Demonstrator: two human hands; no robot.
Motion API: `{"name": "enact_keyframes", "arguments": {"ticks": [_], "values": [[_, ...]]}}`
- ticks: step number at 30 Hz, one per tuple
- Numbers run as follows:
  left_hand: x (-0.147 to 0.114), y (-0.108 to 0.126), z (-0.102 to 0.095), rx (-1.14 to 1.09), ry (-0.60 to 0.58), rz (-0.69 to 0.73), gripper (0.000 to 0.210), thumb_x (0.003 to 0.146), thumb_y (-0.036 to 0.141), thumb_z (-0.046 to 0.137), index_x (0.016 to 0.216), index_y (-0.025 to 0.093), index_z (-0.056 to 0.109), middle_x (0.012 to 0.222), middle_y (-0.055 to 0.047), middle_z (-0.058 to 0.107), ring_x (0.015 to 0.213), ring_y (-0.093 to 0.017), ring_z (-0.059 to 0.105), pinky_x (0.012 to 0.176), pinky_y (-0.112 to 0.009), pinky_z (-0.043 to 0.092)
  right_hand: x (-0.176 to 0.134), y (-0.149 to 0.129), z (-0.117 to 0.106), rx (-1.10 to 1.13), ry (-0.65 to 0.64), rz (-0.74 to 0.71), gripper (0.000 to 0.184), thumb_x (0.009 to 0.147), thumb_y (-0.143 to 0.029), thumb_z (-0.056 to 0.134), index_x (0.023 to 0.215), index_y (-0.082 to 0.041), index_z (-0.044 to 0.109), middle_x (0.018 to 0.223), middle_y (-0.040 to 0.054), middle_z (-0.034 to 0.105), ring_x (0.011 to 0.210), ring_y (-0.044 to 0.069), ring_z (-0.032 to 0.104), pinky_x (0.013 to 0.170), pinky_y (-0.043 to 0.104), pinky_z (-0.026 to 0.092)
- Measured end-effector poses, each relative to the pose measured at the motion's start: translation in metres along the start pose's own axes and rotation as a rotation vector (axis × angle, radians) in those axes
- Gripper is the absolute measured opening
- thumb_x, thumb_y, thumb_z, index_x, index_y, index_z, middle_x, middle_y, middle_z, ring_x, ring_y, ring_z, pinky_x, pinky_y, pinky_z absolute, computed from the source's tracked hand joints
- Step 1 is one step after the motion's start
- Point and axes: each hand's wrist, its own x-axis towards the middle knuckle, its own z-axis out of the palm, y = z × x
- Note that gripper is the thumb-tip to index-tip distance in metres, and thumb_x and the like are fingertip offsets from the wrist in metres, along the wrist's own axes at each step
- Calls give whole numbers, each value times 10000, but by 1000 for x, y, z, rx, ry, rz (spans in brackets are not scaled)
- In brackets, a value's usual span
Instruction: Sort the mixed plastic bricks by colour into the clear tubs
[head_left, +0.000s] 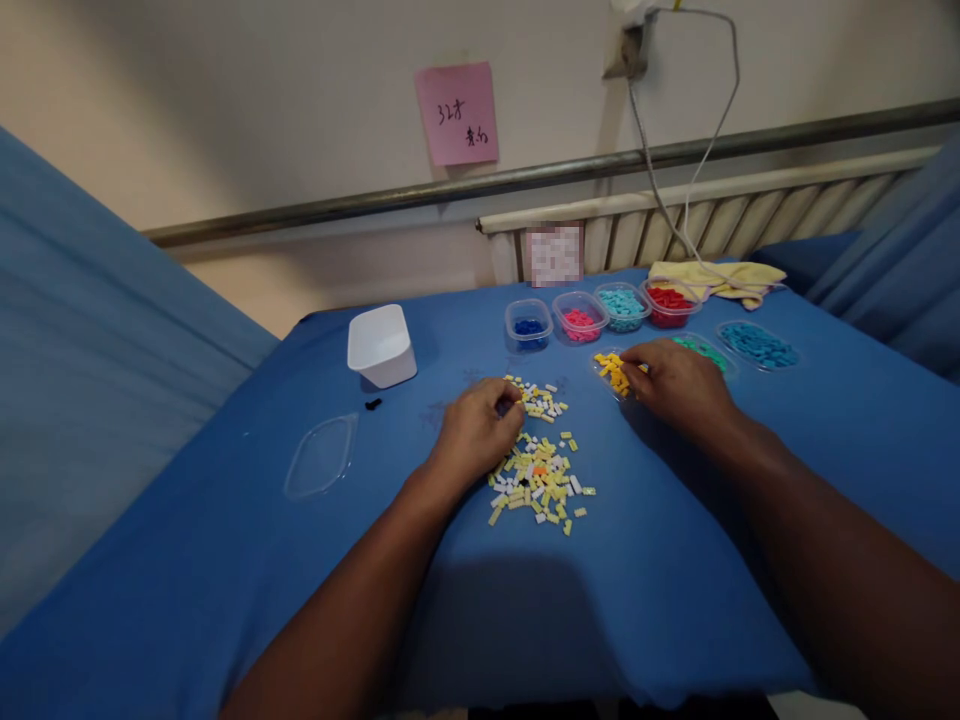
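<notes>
My left hand (480,425) rests at the left edge of a loose spread of small pale yellow and white toy bricks (551,480). Its thumb and fingers are pinched together at the upper cluster, and whatever they hold is too small to tell. A few orange bricks (540,471) lie among the pale ones. Over a shallow clear lid or tray of deep yellow bricks (611,370) is my right hand (682,385), its fingertips closed together at the bricks' right side. What those fingertips grip is hidden.
Behind stand clear tubs of dark blue (529,330), pink (580,322), light blue (622,306) and red bricks (670,303). Green (705,352) and teal bricks (757,345) lie right. A white tub (381,345), clear lid (322,457) and small black item (373,404) are left; a yellow cloth (716,280) lies behind.
</notes>
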Motion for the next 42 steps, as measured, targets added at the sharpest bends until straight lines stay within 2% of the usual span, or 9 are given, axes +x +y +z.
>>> {"name": "enact_keyframes", "arguments": {"ticks": [3, 6, 10, 15, 20, 23, 28, 34, 42], "values": [[-1, 1, 7, -404, -9, -123, 166, 883, 312, 713, 986, 183, 722, 847, -10, 700, 735, -158, 622, 689, -295, 475, -7, -25, 3, 281, 64, -146, 271, 1037, -305, 604, 1131, -184, 827, 1075, 138, 813, 972, 286, 750, 830, 393, 551], [-5, 5, 16, -650, -57, -139, 246, 819, 352, 790, 958, 165, 714, 851, -14, 697, 738, -137, 613, 704, -274, 470, -20, -61, 10, 626, -19, -271, 230, 1033, -328, 654, 1151, -216, 816, 1020, 89, 816, 901, 236, 748, 829, 371, 573], [-10, 11, 24, -719, -49, -116, 274, 799, 371, 844, 920, 167, 707, 854, -22, 706, 755, -139, 621, 727, -277, 487, -31, -89, 25, 977, -107, -124, 181, 996, -358, 713, 1094, -250, 819, 1012, 45, 824, 882, 212, 757, 807, 354, 589], [-10, 3, 12, -465, 7, -8, 169, 895, 334, 766, 982, 188, 764, 896, -32, 742, 803, -169, 660, 769, -308, 518, -26, -79, 45, 1103, -180, 28, 249, 926, -434, 760, 1039, -222, 827, 896, 42, 805, 740, 196, 723, 688, 335, 574], [5, -20, -10, 44, 157, 106, 285, 1040, 309, 608, 1182, 205, 833, 1056, -89, 766, 1019, -237, 708, 922, -377, 529, -18, -67, 52, 905, -57, -3, 243, 946, -344, 689, 1093, -229, 844, 947, 53, 788, 841, 215, 729, 772, 361, 578], [18, -24, -12, 233, 47, 114, 300, 1056, 318, 607, 1211, 211, 840, 1091, -103, 771, 1061, -268, 704, 920, -393, 527, -17, -67, 53, 911, -43, 28, 224, 930, -313, 669, 1053, -219, 830, 928, 48, 776, 819, 206, 719, 759, 350, 568], [34, -9, -10, 460, -194, 222, 298, 1051, 248, 580, 1168, 240, 853, 1092, -98, 770, 1066, -276, 696, 888, -379, 518, -19, -70, 55, 1016, -37, 112, 202, 900, -324, 679, 1013, -206, 798, 880, 32, 750, 743, 181, 689, 686, 320, 542], [38, 2, -10, 559, -291, 337, 250, 995, 165, 594, 1052, 192, 836, 1089, -106, 761, 1024, -269, 703, 870, -365, 522, -17, -69, 59, 1055, -49, 101, 203, 902, -318, 675, 1033, -208, 785, 885, 30, 752, 780, 185, 697, 710, 321, 544], [38, 5, -4, 500, -279, 299, 282, 1026, 188, 567, 1146, 175, 822, 1115, -114, 771, 1035, -269, 720, 925, -364, 534, -17, -67, 61, 1054, -62, 97, 179, 901, -297, 672, 1029, -222, 772, 871, 21, 737, 772, 186, 690, 703, 320, 547]]}}
